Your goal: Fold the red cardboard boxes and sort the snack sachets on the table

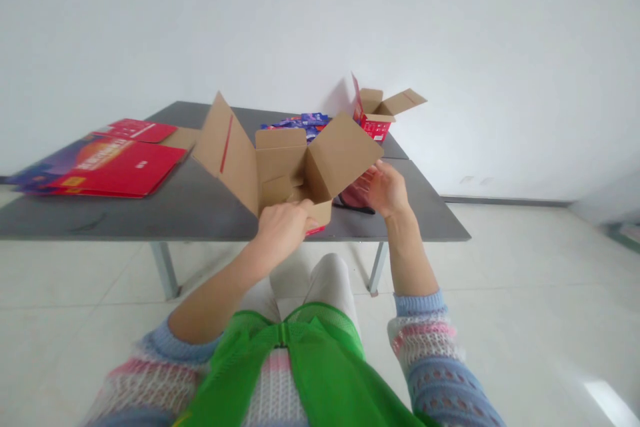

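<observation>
Left hand (286, 221) is gripping the open box (283, 163) by its near edge, fingers curled over. Right hand (387, 190) is hanging mostly open at the right flap (345, 150) — can't tell if touching. Box is sitting at the table's (215, 217) near edge, beyond left hand, left of right hand — long axis seemingly running near to far. Flat cartons (120, 167) are lying left.

One head-worn view, forward and down over the nearby hands (283, 227) and table (207, 210).

Box (280, 161) in matt cardboard (sleeves (425, 343) in knitted cloth), tabletop (210, 217) smooth.
</observation>
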Action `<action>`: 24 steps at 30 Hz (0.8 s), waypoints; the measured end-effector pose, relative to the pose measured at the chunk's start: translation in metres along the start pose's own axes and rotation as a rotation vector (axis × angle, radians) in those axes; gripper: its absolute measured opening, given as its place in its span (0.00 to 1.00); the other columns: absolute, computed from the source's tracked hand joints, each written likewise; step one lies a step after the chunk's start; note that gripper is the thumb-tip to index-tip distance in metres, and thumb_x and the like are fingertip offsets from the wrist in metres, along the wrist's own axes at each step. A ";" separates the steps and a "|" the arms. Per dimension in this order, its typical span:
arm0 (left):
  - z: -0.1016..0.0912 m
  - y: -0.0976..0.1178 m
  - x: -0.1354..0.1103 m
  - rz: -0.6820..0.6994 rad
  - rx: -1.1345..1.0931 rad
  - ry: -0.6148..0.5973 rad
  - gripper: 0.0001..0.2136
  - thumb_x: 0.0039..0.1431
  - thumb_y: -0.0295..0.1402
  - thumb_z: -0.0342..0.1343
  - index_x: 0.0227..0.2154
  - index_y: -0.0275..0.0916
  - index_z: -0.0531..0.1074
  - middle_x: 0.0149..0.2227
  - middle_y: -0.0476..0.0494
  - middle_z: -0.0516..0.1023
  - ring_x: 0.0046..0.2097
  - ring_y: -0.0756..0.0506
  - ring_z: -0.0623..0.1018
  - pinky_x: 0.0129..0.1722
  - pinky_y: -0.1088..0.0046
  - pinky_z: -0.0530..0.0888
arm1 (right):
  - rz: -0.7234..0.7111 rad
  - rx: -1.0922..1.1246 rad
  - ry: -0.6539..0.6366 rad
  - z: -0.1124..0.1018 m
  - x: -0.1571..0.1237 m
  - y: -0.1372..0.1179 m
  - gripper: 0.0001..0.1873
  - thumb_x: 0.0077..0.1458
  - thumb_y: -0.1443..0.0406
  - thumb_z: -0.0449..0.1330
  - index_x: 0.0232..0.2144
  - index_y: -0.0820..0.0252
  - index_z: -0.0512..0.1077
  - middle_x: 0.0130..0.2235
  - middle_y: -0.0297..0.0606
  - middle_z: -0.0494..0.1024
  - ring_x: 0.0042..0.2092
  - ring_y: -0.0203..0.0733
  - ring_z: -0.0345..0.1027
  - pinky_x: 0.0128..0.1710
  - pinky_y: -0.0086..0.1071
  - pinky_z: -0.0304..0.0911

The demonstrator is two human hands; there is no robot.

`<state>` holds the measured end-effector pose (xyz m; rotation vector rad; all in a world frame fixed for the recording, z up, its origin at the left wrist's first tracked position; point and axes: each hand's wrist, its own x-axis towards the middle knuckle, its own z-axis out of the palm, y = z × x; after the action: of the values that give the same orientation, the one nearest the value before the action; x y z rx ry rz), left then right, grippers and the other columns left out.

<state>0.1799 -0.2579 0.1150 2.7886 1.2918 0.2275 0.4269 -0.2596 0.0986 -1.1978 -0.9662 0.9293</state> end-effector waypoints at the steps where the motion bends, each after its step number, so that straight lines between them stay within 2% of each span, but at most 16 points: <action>1: 0.001 0.000 0.000 0.008 -0.010 0.002 0.12 0.65 0.40 0.52 0.44 0.40 0.75 0.41 0.36 0.83 0.43 0.35 0.82 0.36 0.64 0.72 | -0.043 0.068 -0.024 0.008 -0.003 -0.007 0.25 0.51 0.44 0.55 0.40 0.54 0.74 0.45 0.39 0.80 0.47 0.49 0.72 0.45 0.43 0.68; 3: 0.006 -0.002 -0.002 0.036 -0.049 0.043 0.14 0.66 0.35 0.52 0.50 0.36 0.71 0.44 0.34 0.82 0.46 0.36 0.81 0.41 0.63 0.73 | -0.154 0.133 -0.074 0.027 -0.011 -0.016 0.25 0.54 0.45 0.54 0.45 0.52 0.74 0.49 0.38 0.79 0.52 0.50 0.70 0.48 0.44 0.68; 6: 0.018 -0.005 -0.005 0.052 -0.132 0.203 0.23 0.61 0.21 0.51 0.59 0.31 0.61 0.47 0.31 0.80 0.50 0.37 0.79 0.50 0.61 0.71 | -0.304 -0.041 -0.224 0.054 -0.024 -0.015 0.29 0.56 0.47 0.56 0.57 0.49 0.68 0.61 0.36 0.70 0.61 0.51 0.63 0.55 0.46 0.65; 8: 0.025 -0.006 -0.007 -0.001 -0.205 0.336 0.24 0.57 0.17 0.50 0.57 0.33 0.59 0.46 0.33 0.80 0.49 0.38 0.79 0.52 0.59 0.70 | -0.384 -0.235 -0.299 0.065 -0.029 -0.007 0.37 0.54 0.49 0.61 0.64 0.49 0.60 0.68 0.38 0.60 0.66 0.52 0.56 0.58 0.46 0.63; 10: 0.032 -0.006 -0.008 -0.064 -0.282 0.451 0.21 0.56 0.17 0.51 0.51 0.36 0.59 0.43 0.36 0.80 0.46 0.38 0.80 0.51 0.58 0.71 | -0.411 -0.375 -0.298 0.071 -0.031 0.002 0.44 0.51 0.51 0.65 0.66 0.51 0.54 0.69 0.43 0.55 0.66 0.54 0.55 0.58 0.48 0.63; 12: 0.038 -0.006 -0.008 -0.091 -0.333 0.511 0.18 0.55 0.18 0.52 0.47 0.39 0.59 0.40 0.38 0.78 0.44 0.38 0.80 0.49 0.57 0.72 | -0.377 -0.393 -0.226 0.073 -0.034 0.009 0.41 0.52 0.52 0.64 0.64 0.56 0.57 0.65 0.49 0.62 0.62 0.56 0.61 0.56 0.51 0.65; 14: 0.043 -0.005 -0.007 -0.086 -0.355 0.538 0.17 0.54 0.19 0.54 0.44 0.40 0.58 0.38 0.40 0.77 0.42 0.37 0.80 0.47 0.56 0.73 | -0.409 -0.336 -0.059 0.073 -0.043 0.011 0.31 0.56 0.53 0.60 0.59 0.57 0.62 0.59 0.51 0.68 0.58 0.55 0.66 0.55 0.52 0.66; 15: 0.045 -0.005 -0.007 -0.080 -0.359 0.549 0.17 0.54 0.19 0.54 0.43 0.40 0.58 0.37 0.40 0.77 0.42 0.37 0.79 0.47 0.56 0.73 | -0.475 -0.315 0.050 0.074 -0.052 0.010 0.25 0.59 0.55 0.57 0.57 0.56 0.64 0.58 0.50 0.68 0.59 0.54 0.65 0.56 0.53 0.65; 17: 0.050 -0.004 -0.007 -0.063 -0.364 0.576 0.17 0.53 0.18 0.53 0.42 0.41 0.57 0.37 0.40 0.77 0.41 0.37 0.79 0.46 0.55 0.73 | -0.692 -0.330 0.266 0.076 -0.075 0.003 0.19 0.63 0.58 0.51 0.54 0.52 0.66 0.63 0.46 0.60 0.65 0.56 0.58 0.61 0.57 0.60; 19: 0.054 -0.004 -0.008 -0.035 -0.376 0.608 0.18 0.53 0.17 0.52 0.43 0.41 0.57 0.36 0.40 0.77 0.41 0.37 0.80 0.46 0.55 0.73 | -0.890 -0.374 0.356 0.081 -0.100 -0.007 0.18 0.63 0.59 0.49 0.54 0.47 0.66 0.66 0.42 0.53 0.70 0.60 0.46 0.64 0.63 0.52; 20: 0.056 -0.004 -0.008 -0.018 -0.389 0.621 0.19 0.53 0.17 0.52 0.44 0.41 0.57 0.36 0.40 0.77 0.41 0.37 0.80 0.46 0.55 0.73 | -0.993 -0.377 0.360 0.084 -0.111 -0.011 0.19 0.63 0.58 0.49 0.56 0.45 0.64 0.66 0.40 0.50 0.71 0.62 0.40 0.65 0.65 0.49; 22: 0.059 -0.005 -0.008 0.009 -0.430 0.651 0.20 0.54 0.18 0.52 0.47 0.41 0.57 0.35 0.41 0.78 0.42 0.37 0.80 0.47 0.54 0.74 | -1.130 -0.407 0.268 0.091 -0.122 -0.017 0.22 0.60 0.59 0.51 0.57 0.42 0.61 0.65 0.39 0.53 0.72 0.62 0.38 0.65 0.67 0.48; 24: 0.061 -0.007 -0.006 0.026 -0.489 0.683 0.23 0.55 0.20 0.53 0.51 0.42 0.56 0.38 0.40 0.78 0.44 0.37 0.79 0.49 0.53 0.73 | -1.126 -0.504 0.055 0.095 -0.120 -0.018 0.24 0.59 0.63 0.53 0.58 0.44 0.60 0.61 0.41 0.62 0.70 0.59 0.46 0.64 0.63 0.52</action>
<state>0.1800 -0.2576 0.0528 2.3602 1.0736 1.3789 0.2995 -0.3458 0.1138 -0.8332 -1.6116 -0.2572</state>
